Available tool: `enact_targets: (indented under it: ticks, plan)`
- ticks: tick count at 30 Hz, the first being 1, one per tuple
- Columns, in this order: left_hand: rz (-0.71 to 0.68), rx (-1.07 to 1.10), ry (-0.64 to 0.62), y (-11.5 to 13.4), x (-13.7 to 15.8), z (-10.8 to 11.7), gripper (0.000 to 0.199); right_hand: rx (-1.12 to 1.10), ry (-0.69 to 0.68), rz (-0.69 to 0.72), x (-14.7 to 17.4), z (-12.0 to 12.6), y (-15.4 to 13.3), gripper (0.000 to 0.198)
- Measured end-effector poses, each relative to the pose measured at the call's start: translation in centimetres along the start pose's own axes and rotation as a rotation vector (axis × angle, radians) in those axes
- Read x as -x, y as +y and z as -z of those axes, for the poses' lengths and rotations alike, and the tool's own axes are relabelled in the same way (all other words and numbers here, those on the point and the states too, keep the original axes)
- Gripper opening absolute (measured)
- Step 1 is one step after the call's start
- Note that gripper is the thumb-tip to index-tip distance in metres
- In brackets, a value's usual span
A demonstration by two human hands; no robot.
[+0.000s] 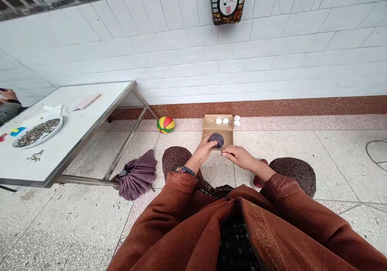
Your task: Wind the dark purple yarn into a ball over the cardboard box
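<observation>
My left hand (206, 148) is closed around a dark grey-purple ball of yarn (216, 139), thumb on its near side. Just right of it, my right hand (237, 156) pinches a strand of the yarn, which is thin and hard to see at this size. Below and beyond both hands, an open cardboard box (229, 137) rests on the floor. White balls of yarn (219, 120) lie in its far part, with loose white strands around them. Two more white balls (237, 123) sit on the floor against the box's right side.
A table (99, 119) at left holds a plate (61, 126) of sunflower seeds. Under its edge lies a folded purple umbrella (139, 175). A colourful ball (166, 124) rests by the tiled wall, where a black basket (229, 1) hangs. Another person's hand (9, 95) shows at far left.
</observation>
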State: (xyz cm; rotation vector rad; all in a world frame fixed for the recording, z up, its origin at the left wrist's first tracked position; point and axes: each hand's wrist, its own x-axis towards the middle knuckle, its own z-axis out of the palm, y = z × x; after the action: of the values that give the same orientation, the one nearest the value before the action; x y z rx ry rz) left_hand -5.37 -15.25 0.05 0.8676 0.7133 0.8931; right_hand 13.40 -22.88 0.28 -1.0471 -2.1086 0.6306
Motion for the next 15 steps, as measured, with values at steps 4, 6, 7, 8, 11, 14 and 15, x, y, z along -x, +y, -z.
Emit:
enact_targets:
  ticks: [4,6,7,8,11,14,15]
  plan:
    - [0.029,-0.125,-0.108,0.2,-2.1,1.2,0.053,0.034,0.056,0.053,-3.5,3.4,2.1,0.035]
    - [0.056,-0.144,-0.2,0.5,-2.7,1.4,0.058,0.044,0.082,0.04,-5.1,4.4,3.8,0.035]
    - [0.076,-0.138,-0.25,0.7,-2.9,1.4,0.062,0.04,0.09,0.029,-5.8,4.6,4.8,0.036]
    - [0.101,-0.123,-0.298,0.9,-3.0,1.3,0.064,0.028,0.096,0.015,-6.4,4.7,5.7,0.036]
    - [0.159,-0.023,-0.379,1.3,-3.5,1.0,0.066,-0.04,0.102,-0.057,-7.2,3.9,8.2,0.037]
    - [0.14,0.099,-0.334,1.2,-4.0,0.9,0.061,-0.098,0.107,-0.165,-6.7,2.0,9.8,0.035]
    - [0.125,0.13,-0.307,1.0,-4.2,1.0,0.058,-0.101,0.104,-0.2,-6.4,1.3,10.2,0.034]
